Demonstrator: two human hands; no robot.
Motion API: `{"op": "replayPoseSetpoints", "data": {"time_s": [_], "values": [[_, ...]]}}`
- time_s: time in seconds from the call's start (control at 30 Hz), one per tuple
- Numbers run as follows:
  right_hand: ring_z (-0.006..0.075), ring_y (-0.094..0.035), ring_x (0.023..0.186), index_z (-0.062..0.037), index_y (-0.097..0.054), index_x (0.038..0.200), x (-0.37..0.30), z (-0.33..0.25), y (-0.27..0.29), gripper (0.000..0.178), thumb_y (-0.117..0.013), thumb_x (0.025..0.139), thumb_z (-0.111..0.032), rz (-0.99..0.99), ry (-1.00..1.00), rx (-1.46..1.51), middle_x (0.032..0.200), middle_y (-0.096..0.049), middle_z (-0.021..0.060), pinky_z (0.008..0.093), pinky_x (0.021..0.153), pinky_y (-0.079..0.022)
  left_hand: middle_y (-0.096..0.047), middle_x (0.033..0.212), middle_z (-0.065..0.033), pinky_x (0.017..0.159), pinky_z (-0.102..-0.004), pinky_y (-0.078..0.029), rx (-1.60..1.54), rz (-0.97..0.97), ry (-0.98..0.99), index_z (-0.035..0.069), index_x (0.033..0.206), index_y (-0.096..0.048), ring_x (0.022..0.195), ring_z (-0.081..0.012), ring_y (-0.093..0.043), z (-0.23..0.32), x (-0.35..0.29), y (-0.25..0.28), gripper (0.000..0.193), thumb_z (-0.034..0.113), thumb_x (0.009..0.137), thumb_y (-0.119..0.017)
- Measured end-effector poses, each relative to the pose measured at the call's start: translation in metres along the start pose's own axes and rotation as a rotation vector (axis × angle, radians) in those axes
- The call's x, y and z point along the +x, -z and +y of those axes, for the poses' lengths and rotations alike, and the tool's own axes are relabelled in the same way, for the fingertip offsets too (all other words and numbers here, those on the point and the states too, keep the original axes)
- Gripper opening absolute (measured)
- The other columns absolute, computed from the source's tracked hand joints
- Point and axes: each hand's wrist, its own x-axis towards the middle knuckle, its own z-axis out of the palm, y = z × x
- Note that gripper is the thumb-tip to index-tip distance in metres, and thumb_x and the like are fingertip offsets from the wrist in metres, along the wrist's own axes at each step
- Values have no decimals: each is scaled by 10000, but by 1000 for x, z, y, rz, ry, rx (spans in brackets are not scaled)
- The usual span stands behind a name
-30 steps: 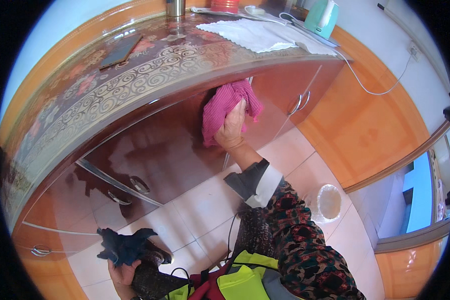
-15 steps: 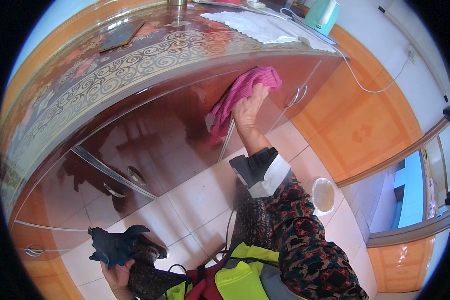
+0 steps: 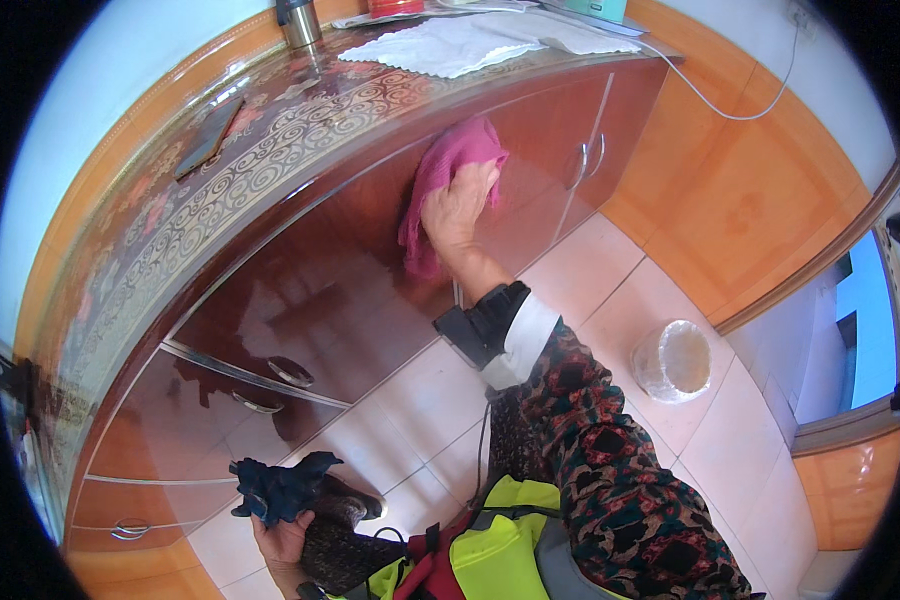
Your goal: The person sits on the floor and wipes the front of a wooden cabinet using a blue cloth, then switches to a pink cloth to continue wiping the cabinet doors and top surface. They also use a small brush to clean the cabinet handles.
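My right hand (image 3: 458, 208) presses a pink cloth (image 3: 460, 148) against the glossy reddish-brown front of the cabinet (image 3: 370, 235), just below its top edge. The cloth is bunched under my fingers, and its loose end hangs down to the left of the wrist. Low on the left, away from the cabinet front, my left hand (image 3: 282, 540) grips a crumpled dark blue cloth (image 3: 282, 490) from below. Its thumb shows at the cloth's lower edge, while the other fingers are mostly hidden.
Metal handles (image 3: 290, 373) stick out from the cabinet doors. On the patterned top lie a phone-like flat dark object (image 3: 210, 138), a white cloth (image 3: 450, 45) and a steel flask (image 3: 298, 22). A lined waste bin (image 3: 672, 362) stands on the tiled floor at right.
My right hand has shifted the pink cloth leftward along the cabinet front. The view has turned, so the bin and flask show more fully. My left hand still holds the dark blue cloth.
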Motion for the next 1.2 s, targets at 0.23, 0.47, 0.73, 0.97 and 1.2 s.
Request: {"op": "replayPoseSetpoints", "data": {"time_s": [0.23,0.47,0.73,0.97,1.2], "values": [[458,-437,982,53,-590,882,3,-18,18,246,-569,639,24,-97,2,-39,1026,-472,278,525,822,-382,-560,1345,-174,826,-595,-558,-40,-58,27,99,1417,-421,1114,-396,-616,10,4,12,559,456,988,-446],[464,-464,963,71,-599,842,20,3,21,187,-582,675,-9,22,90,-97,1039,-490,303,529,863,-401,-558,1346,-167,835,-589,-553,17,-34,47,114,1415,-432,1100,-375,-616,3,14,4,563,469,980,-461],[417,-483,951,35,-645,763,18,-21,25,122,-607,662,-22,-169,61,-113,962,-525,256,487,806,-425,-546,1359,-171,835,-587,-550,13,15,34,124,1414,-436,1137,-392,-593,6,5,14,575,488,970,-467],[392,-468,951,9,-619,722,-7,-17,52,102,-626,636,-46,-391,446,115,982,-499,233,474,788,-437,-561,1340,-175,822,-576,-559,10,-58,70,111,1396,-453,1091,-391,-617,6,12,5,557,478,977,-457],[483,-611,890,-53,-569,1006,51,-7,41,227,-608,788,-102,-114,-256,359,885,-658,258,527,761,-490,-570,1322,-189,811,-576,-562,-3,-24,42,109,1387,-463,1040,-395,-636,7,3,13,556,476,969,-474]]}}
